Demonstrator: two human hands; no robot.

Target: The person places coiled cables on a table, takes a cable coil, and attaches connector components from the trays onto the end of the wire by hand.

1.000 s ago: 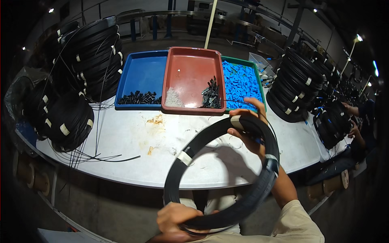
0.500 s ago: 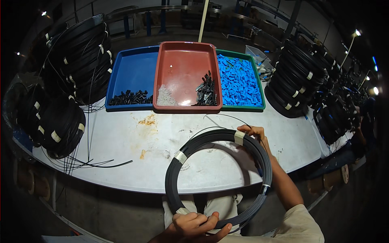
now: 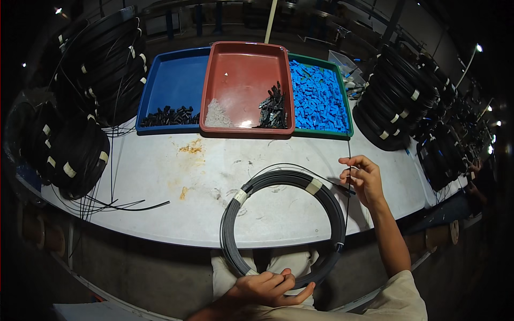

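Observation:
A coil of thin black cable (image 3: 337, 216), bound with pale tape, rests partly on the white table and partly over its front edge, above my lap. My left hand (image 3: 270, 288) is closed around the coil's near side, next to a tape band. Up at the coil's right, my right hand (image 3: 365, 179) pinches a single cable strand (image 3: 348, 208) that comes off the coil and stands nearly upright. Another loose strand arcs over the coil's far side.
Blue (image 3: 171, 88), red (image 3: 247, 80) and green (image 3: 350, 120) trays at the back hold small black, clear and blue parts. Stacked black cable coils flank both sides, left (image 3: 110, 69) and right (image 3: 393, 101). Loose cable ends (image 3: 134, 207) lie on the table (image 3: 155, 176) at left.
My right hand has left the coil's taped upper right and moved right and slightly up, drawing a strand away. My left hand still grips the near side.

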